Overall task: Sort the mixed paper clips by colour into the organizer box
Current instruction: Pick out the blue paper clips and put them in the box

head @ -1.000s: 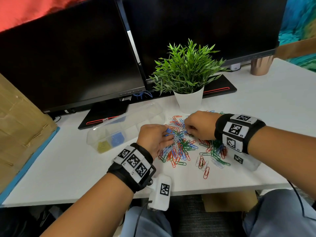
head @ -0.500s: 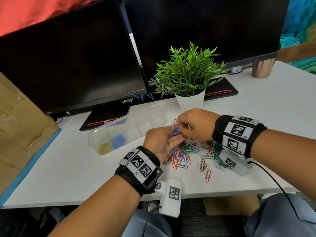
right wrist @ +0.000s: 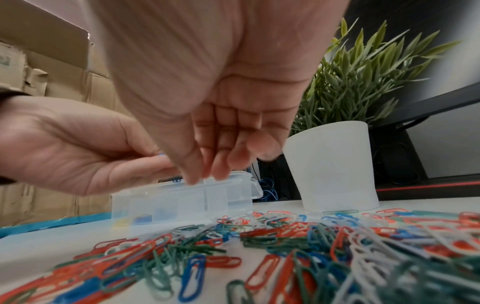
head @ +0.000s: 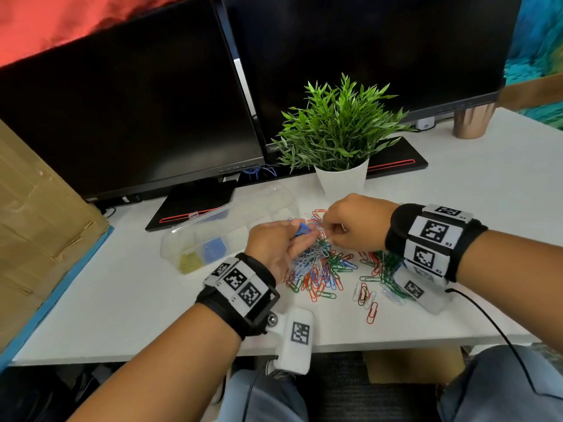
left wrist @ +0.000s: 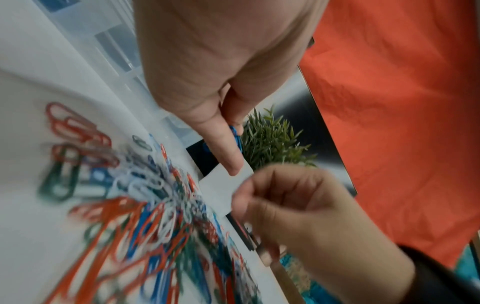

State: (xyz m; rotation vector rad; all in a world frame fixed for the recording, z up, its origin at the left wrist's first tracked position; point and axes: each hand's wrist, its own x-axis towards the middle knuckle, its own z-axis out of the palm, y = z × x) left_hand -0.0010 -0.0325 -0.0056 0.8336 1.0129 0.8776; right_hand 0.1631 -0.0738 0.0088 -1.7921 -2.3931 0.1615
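Several blue clips point(head: 302, 229) pinched in left hand point(head: 275, 246); right hand point(head: 355, 222) curled (contents unclear).

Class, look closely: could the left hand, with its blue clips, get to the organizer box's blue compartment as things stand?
Probably yes. The organizer box lies open beside the left hand, and nothing stands between them; the blue compartment is uncovered, and the right hand is on the other side.

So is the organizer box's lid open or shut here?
Open. The organizer box has its clear lid folded back, and yellow clips and blue clips lie uncovered in its end compartments.

Left hand point(head: 275, 243) pinches closed; right hand point(head: 358, 222) hovers, fingers curled.
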